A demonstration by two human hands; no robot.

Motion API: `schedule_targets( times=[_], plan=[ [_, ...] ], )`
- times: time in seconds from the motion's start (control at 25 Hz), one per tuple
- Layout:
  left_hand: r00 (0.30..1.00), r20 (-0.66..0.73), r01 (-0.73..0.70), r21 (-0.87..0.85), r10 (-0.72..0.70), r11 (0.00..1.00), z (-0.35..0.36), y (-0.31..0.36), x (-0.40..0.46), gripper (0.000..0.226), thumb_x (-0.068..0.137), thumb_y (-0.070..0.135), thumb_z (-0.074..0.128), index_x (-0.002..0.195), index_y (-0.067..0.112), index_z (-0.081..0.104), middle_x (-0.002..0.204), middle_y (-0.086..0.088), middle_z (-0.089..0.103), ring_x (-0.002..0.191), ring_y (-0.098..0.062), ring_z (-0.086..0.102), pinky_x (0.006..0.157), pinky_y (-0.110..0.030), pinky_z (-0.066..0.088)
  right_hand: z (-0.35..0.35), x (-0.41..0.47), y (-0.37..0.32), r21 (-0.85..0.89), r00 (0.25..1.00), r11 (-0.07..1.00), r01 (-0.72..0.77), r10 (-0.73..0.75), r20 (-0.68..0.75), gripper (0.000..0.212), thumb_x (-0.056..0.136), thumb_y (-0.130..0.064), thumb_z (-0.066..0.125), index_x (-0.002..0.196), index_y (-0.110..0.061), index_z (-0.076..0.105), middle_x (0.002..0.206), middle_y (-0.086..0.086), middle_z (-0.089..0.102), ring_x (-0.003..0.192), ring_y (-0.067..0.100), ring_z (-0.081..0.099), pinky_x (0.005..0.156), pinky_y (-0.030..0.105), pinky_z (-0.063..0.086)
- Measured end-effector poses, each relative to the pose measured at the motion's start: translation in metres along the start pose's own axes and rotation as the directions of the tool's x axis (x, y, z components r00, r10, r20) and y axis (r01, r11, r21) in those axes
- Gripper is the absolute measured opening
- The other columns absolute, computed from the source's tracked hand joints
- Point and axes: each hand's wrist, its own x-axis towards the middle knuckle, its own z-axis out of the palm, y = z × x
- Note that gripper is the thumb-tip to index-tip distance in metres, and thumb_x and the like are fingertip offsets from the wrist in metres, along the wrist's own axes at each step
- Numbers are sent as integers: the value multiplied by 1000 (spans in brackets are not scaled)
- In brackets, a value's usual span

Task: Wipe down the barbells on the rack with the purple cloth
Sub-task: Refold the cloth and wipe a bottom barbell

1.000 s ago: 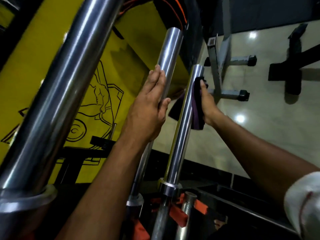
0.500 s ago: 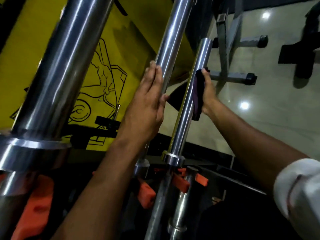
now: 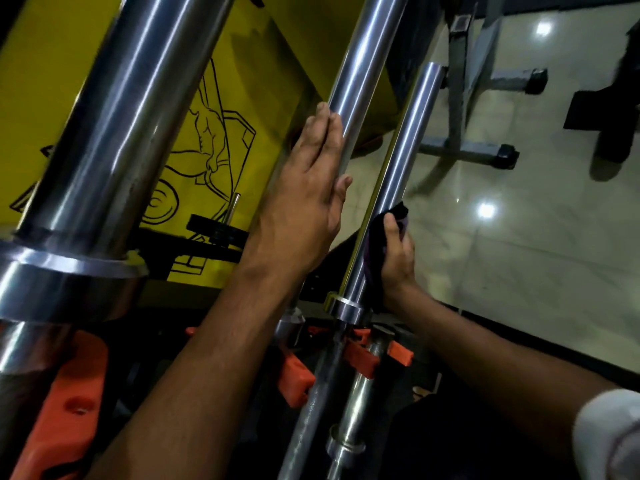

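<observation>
1. Right hand (image 3: 398,258) is being curled round the purple cloth (image 3: 375,244), and the cloth is being pressed against the thinner barbell sleeve (image 3: 398,161), low on it, just above its collar (image 3: 346,308).
2. Left hand (image 3: 308,199) is being laid flat along the middle barbell sleeve (image 3: 363,64), with straight fingers held together and touching the metal; nothing is being gripped by it.
3. Both sleeves are being seen as long round tubes whose long axes are running from lower left to upper right, their free ends pointing up and away from the person.
4. A third, much thicker sleeve (image 3: 121,116) is being shown nearest the camera on the left, leaning the same way, with a wide collar (image 3: 69,282) below it.
5. All three are being rendered as smooth, polished steel, with bright streaks being reflected along them.
6. The cloth is being seen as dark, soft and bunched, purple only at its lit folds.
7. Below the collars, the bars are being held by orange plastic holders (image 3: 294,375) on a dark rack.
8. Behind, a yellow wall (image 3: 69,46) with black line drawing and a glossy pale floor (image 3: 519,254) are being shown.
</observation>
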Motion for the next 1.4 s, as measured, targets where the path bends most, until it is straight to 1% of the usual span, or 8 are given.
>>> schedule_targets(
  times=[0.2, 0.4, 0.68, 0.76, 0.92, 1.08, 1.28, 1.4],
  plan=[
    [1000, -12, 9, -36, -9, 999, -2, 3, 0, 66, 105, 24, 45, 160, 15, 10, 168, 1, 1, 154, -13, 7, 117, -39, 36, 0, 84, -75, 57, 999, 998, 37, -35, -27, 60, 90, -59, 61, 129, -14, 61, 116, 13, 70, 107, 31, 67, 103, 54, 50],
    [1000, -10, 19, -34, -19, 999, -3, 4, 0, 65, 106, 28, 43, 160, 17, 9, 168, 4, -1, 153, -10, 5, 112, -21, 24, -2, 126, -97, 148, 1000, 989, 11, -9, -15, 88, 67, -77, 71, 127, -14, 65, 121, 18, 70, 110, 36, 69, 101, 56, 51],
    [1000, -15, 25, -27, -26, 999, -5, 4, 0, 66, 106, 29, 44, 160, 18, 9, 168, 6, -2, 153, -7, 3, 108, -15, 14, 0, -13, 6, 168, 963, 949, -267, 269, 11, 66, 92, -69, 47, 130, -17, 63, 118, 11, 70, 110, 30, 66, 96, 43, 53],
    [999, -17, 28, -34, -29, 999, -5, 5, -1, 66, 106, 29, 44, 160, 18, 8, 168, 6, -2, 153, -7, 3, 109, -16, 16, 1, -19, 20, 55, 965, 965, -255, 258, -43, 63, 95, -67, 43, 132, -19, 60, 117, 10, 68, 108, 28, 65, 91, 41, 54],
    [999, -22, 24, -13, -25, 1000, -6, 4, -2, 66, 106, 29, 43, 160, 19, 7, 168, 8, -3, 153, -6, 3, 106, -16, 21, 6, 27, -13, 30, 982, 990, -135, 138, -128, 81, 76, -80, 57, 137, -26, 56, 122, 11, 67, 113, 32, 64, 98, 48, 52],
    [1000, -11, 28, -34, -29, 999, -4, 5, -2, 67, 106, 27, 44, 160, 20, 6, 168, 7, -3, 153, -6, 3, 108, -17, 18, 0, 95, -71, 57, 993, 998, 19, -12, -117, 70, 85, -70, 56, 134, -22, 57, 120, 11, 67, 108, 30, 66, 97, 49, 52],
    [1000, -21, 19, -70, -21, 997, -2, 2, 0, 65, 105, 24, 46, 160, 16, 11, 168, 3, 1, 153, -11, 6, 117, -23, 22, 2, 59, -13, 147, 988, 986, -76, 95, -124, 85, 75, -84, 54, 135, -25, 60, 126, 7, 68, 115, 27, 64, 104, 48, 48],
    [999, -32, 12, -54, -14, 998, 1, 2, -1, 65, 105, 25, 47, 159, 13, 14, 168, 0, 4, 154, -13, 9, 121, -31, 27, 0, -9, 33, 70, 977, 980, -184, 191, -94, 96, 74, -89, 49, 139, -20, 55, 128, 6, 65, 118, 26, 60, 108, 47, 45]
  ],
)
